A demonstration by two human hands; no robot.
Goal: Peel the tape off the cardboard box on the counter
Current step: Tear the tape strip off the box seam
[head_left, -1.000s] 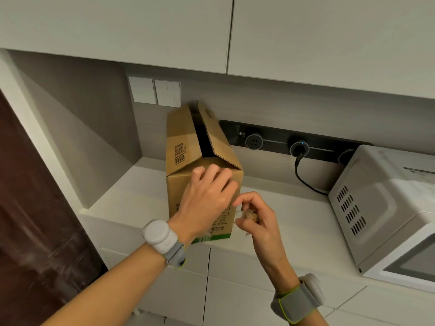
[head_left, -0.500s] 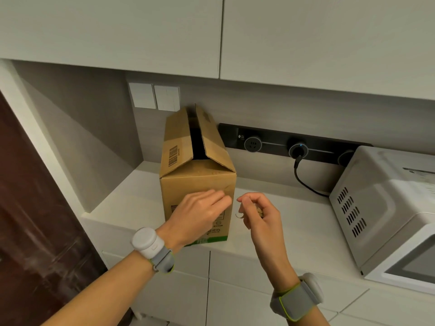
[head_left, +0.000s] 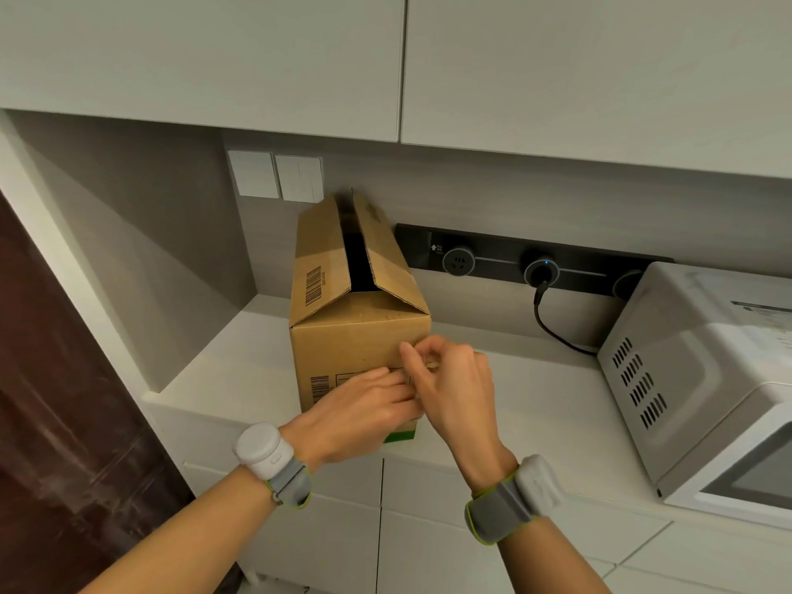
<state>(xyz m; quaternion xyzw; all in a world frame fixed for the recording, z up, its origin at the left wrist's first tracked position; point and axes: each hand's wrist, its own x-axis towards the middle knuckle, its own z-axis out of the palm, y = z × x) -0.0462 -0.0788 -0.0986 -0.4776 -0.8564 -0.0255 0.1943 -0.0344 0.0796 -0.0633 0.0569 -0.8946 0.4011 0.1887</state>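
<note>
"Head view: where do we see the cardboard box (head_left: 358, 336)?"

"We see it standing up on the white desk (head_left: 240, 370), close to the front edge. Its top flaps are partly open. The microwave (head_left: 694, 379) sits off to its right, not touching it."

"What are our hands doing?"

"Our left hand (head_left: 364, 411) has its fingers stretched out flat against the front of the box. Its fingertips meet our right hand (head_left: 454, 383)."

"And the right one?"

"Its fingers are curled. We see the thumb and first finger pinching a small pale crumpled bit that looks like tape (head_left: 432, 364), right by the box's front right corner."

"Is it stuck to the box?"

"We cannot tell."
</note>
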